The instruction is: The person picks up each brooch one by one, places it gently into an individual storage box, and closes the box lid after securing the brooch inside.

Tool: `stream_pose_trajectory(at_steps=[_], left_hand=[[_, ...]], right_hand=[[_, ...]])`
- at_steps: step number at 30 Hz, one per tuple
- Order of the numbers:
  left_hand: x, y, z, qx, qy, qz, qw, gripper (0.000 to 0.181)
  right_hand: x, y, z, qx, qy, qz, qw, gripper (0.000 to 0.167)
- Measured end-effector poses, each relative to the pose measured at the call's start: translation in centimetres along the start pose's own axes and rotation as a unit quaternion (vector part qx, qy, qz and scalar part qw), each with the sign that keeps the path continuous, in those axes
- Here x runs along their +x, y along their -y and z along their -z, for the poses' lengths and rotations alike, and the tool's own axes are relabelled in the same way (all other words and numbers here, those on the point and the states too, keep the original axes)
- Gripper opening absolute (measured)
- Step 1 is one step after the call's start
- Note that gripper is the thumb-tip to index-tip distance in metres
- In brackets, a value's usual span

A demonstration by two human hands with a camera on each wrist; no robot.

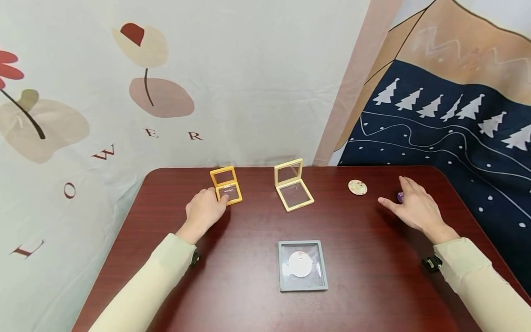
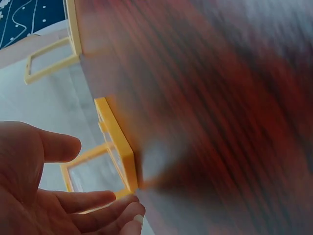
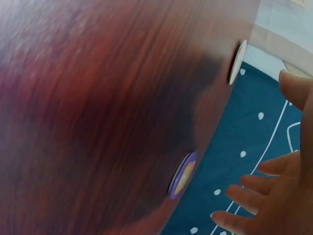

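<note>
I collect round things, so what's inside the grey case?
One whitish round disc shows inside the grey case. Its underside is hidden from view, and its faint markings are too small to make out.

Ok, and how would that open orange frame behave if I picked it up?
The orange frame should feel stiff, given its straight, sturdy-looking rims. It's probably light, being mostly clear panes. The raised half might swing, since it stands hinged open.
</note>
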State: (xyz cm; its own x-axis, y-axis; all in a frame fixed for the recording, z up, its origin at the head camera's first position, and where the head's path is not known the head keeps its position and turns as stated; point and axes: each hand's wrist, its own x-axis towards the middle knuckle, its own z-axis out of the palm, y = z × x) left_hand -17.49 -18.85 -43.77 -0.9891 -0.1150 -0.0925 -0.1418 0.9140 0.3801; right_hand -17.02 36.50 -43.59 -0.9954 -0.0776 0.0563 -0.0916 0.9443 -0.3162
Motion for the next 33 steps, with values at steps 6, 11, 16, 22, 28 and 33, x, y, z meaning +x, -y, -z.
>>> stream_pose_trajectory(at_steps=[6, 11, 16, 22, 28, 33], left_hand=[[0.7, 0.8, 0.2, -0.005, 0.007, 0.009, 0.9999, 0.037], [1.0, 1.1, 0.3, 0.000, 0.014, 0.009, 0.9999, 0.037], [1.3, 1.2, 0.3, 0.001, 0.019, 0.008, 0.9998, 0.038], [1.6, 1.4, 0.0, -0.006, 0.028, 0.007, 0.9996, 0.037], [1.9, 1.4, -0.1, -0.016, 0.033, 0.011, 0.9993, 0.034], [2.0, 1.4, 0.0, -0.018, 0.035, 0.012, 0.9992, 0.032]], right_hand=[[0.3, -0.7, -0.1, -0.015, 0.038, -0.026, 0.9988, 0.108], [0.4, -1.2, -0.3, -0.031, 0.063, -0.036, 0.9969, 0.108], [0.5, -2.0, -0.5, -0.042, 0.077, -0.047, 0.9950, 0.106], [0.6, -3.2, -0.8, -0.046, 0.083, -0.056, 0.9939, 0.100], [0.6, -4.0, -0.9, -0.041, 0.074, -0.055, 0.9949, 0.090], [0.8, -4.3, -0.6, -0.028, 0.068, -0.041, 0.9964, 0.077]])
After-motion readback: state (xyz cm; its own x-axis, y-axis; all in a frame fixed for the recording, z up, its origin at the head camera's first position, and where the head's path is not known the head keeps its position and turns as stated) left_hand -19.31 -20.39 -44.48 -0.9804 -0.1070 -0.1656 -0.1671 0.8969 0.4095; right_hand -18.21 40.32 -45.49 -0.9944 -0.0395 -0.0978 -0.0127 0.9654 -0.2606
